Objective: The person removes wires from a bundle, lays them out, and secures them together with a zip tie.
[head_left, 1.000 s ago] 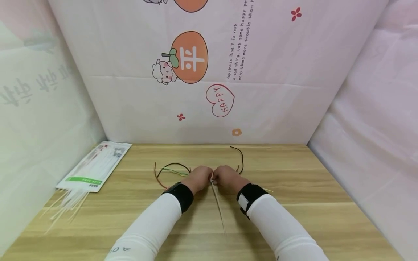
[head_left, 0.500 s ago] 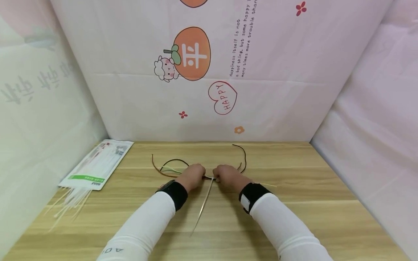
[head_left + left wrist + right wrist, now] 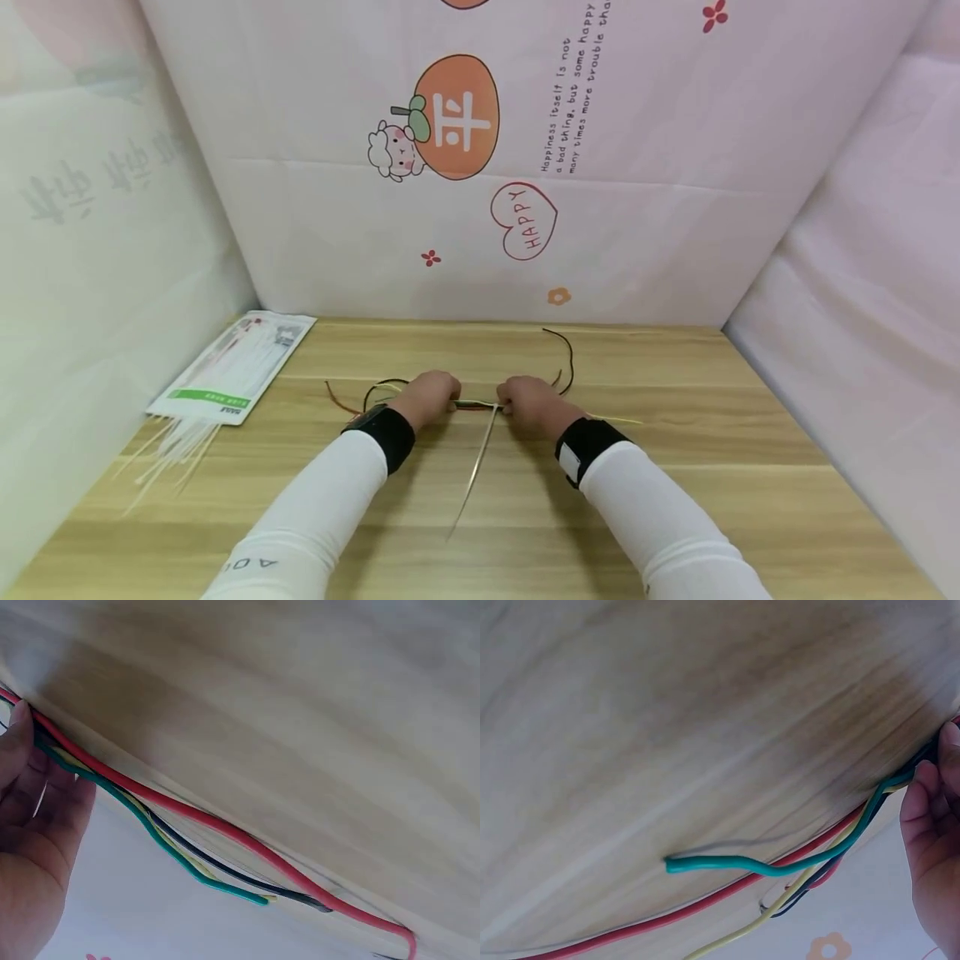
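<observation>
My left hand [image 3: 429,397] pinches a bundle of thin wires [image 3: 474,406] over the wooden table. A short way to the right, my right hand [image 3: 531,404] pinches the same bundle. Close to the right fingertips, a pale cable tie [image 3: 476,475] is on the bundle, its long tail slanting toward me. In the left wrist view, a red wire [image 3: 217,823], a green wire [image 3: 161,840], a black one and a yellow one run out past the fingers. The right wrist view has loose ends spreading too, among them the green wire [image 3: 727,864] and a yellow wire [image 3: 739,930].
On the table's [image 3: 637,517] left side lies a white packet [image 3: 232,362] with a green stripe. Several white cable ties [image 3: 180,442] stick out of its near end. Printed white cloth [image 3: 322,242] encloses the back and both sides.
My hands have drawn apart, the left sliding leftward, so a stretch of wires now shows between them. The cable tie's tail has swung from slanting right to slanting left.
</observation>
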The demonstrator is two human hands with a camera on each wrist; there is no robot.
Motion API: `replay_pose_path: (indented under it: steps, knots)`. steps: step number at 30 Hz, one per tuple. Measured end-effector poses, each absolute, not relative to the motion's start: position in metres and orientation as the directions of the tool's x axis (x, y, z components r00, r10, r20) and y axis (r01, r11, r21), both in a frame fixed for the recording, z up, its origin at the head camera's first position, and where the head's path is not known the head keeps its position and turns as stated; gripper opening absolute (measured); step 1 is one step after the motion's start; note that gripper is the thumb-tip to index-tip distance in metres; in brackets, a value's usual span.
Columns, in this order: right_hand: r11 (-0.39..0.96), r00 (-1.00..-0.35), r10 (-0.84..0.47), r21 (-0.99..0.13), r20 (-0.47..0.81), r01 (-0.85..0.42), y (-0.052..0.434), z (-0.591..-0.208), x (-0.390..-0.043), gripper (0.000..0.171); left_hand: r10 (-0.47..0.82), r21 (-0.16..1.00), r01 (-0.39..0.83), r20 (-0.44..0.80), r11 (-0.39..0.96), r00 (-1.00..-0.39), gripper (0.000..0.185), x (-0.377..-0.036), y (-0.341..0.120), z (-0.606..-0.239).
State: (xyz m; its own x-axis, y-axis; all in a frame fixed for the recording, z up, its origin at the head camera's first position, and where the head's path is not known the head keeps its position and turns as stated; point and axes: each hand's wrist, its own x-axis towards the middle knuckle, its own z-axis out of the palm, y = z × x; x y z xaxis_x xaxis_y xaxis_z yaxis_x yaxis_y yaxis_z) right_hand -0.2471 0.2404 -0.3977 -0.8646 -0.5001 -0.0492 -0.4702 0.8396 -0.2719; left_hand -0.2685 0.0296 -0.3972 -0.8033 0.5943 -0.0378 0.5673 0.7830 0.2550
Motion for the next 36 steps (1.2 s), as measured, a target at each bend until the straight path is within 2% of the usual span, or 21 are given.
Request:
replay_pose_path:
  steps: [6, 10, 17, 24, 30, 36]
  knots:
    - [0.833, -0.858, -0.512, -0.266, -0.038, -0.485, 0.24, -0.396, -0.246, 0.049, 0.566, 0.264, 0.538, -0.039, 0.801, -0.823, 0.032, -0.265, 0.008, -0.393]
    - [0.832, -0.857, -0.514, -0.267, -0.041, -0.486, 0.24, -0.397, -0.244, 0.049, 0.587, 0.301, 0.549, -0.049, 0.78, -0.808, 0.032, -0.265, -0.004, -0.396]
    - [0.822, -0.849, -0.528, -0.263, -0.018, -0.505, 0.238, -0.397, -0.244, 0.048, 0.562, 0.27, 0.543, 0.009, 0.795, -0.827, 0.039, -0.265, -0.032, -0.401]
    - [0.819, -0.845, -0.533, -0.268, -0.032, -0.507, 0.235, -0.396, -0.246, 0.048, 0.571, 0.285, 0.559, 0.045, 0.779, -0.82, 0.026, -0.263, -0.055, -0.4]
    - [0.82, -0.847, -0.531, -0.268, -0.027, -0.505, 0.234, -0.397, -0.246, 0.047, 0.531, 0.28, 0.523, 0.052, 0.805, -0.846, 0.024, -0.264, -0.076, -0.405]
    - [0.818, -0.847, -0.53, -0.284, -0.033, -0.501, 0.237, -0.395, -0.245, 0.046, 0.437, 0.25, 0.445, 0.089, 0.86, -0.895, 0.028, -0.255, -0.113, -0.403]
